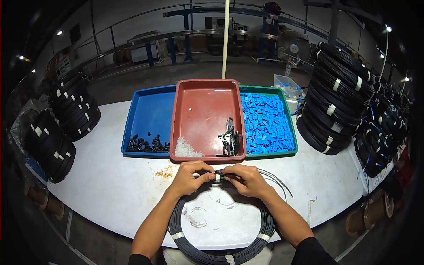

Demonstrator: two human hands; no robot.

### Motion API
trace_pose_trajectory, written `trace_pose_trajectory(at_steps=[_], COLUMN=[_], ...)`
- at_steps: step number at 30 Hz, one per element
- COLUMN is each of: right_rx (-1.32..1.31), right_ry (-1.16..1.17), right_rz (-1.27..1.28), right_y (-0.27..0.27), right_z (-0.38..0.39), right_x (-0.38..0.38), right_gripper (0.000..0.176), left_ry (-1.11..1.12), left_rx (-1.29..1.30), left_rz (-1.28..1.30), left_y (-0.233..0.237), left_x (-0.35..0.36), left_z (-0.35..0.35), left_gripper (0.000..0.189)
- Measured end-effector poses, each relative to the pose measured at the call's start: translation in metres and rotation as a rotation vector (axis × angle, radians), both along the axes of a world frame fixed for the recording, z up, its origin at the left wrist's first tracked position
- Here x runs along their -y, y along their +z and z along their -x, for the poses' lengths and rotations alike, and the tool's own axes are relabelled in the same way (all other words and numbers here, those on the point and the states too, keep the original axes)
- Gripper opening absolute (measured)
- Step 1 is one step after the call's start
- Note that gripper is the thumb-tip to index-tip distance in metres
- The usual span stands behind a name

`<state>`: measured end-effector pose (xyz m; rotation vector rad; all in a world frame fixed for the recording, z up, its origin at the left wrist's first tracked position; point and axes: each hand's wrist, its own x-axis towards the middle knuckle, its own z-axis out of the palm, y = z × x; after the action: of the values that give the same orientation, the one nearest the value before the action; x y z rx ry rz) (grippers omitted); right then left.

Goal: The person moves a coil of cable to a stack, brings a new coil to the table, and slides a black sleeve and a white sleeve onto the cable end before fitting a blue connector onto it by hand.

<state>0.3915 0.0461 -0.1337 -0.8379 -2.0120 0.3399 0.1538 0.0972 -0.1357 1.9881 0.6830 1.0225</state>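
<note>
A coil of thin black cable (176, 216), bound with white tape bands, rests on the near edge of the table and overhangs it. At the top of the coil my left hand (190, 179) is closed, thumb and fingers pinching the cable beside a white band. My right hand (248, 180) pinches there too, its fingertips almost meeting the left ones. A small dark piece and a speck of blue show between the fingertips; their kind is mostly hidden. Loose cable ends (279, 180) curve out to the right behind my right hand.
Beyond the coil stand a blue tray (150, 106) with black parts, a red tray (207, 110) with clear bits and black pieces, and a green tray (292, 145) of blue connectors (267, 123). Stacked cable coils flank them at left (75, 106) and right (335, 101).
</note>
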Motion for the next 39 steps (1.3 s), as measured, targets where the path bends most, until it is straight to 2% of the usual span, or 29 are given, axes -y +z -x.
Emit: trace_pose_trajectory(at_steps=[4, 11, 18, 28, 39], right_rx=[0.072, 0.102, 0.105, 0.092, 0.078], right_ry=[0.040, 0.066, 0.087, 0.105, 0.097], right_rz=[0.041, 0.096, 0.115, 0.126, 0.150], right_y=[0.0010, 0.0020, 0.0074, 0.0088, 0.0071], right_z=[-0.0015, -0.0014, -0.0001, -0.0019, 0.0007], right_x=[0.0017, 0.0052, 0.0084, 0.0082, 0.0084], right_gripper=[0.032, 0.034, 0.027, 0.022, 0.031], left_ry=[-0.010, -0.014, -0.045, -0.061, -0.034], left_rx=[-0.003, 0.002, -0.004, -0.013, -0.026], left_rz=[-0.155, -0.183, -0.258, -0.243, -0.211], left_y=[-0.0051, -0.0031, -0.0042, -0.0055, -0.0004], left_x=[0.0010, 0.0050, 0.0066, 0.0063, 0.0078], left_z=[-0.0013, -0.0012, -0.0025, -0.0018, -0.0011], left_gripper=[0.014, 0.012, 0.010, 0.010, 0.010])
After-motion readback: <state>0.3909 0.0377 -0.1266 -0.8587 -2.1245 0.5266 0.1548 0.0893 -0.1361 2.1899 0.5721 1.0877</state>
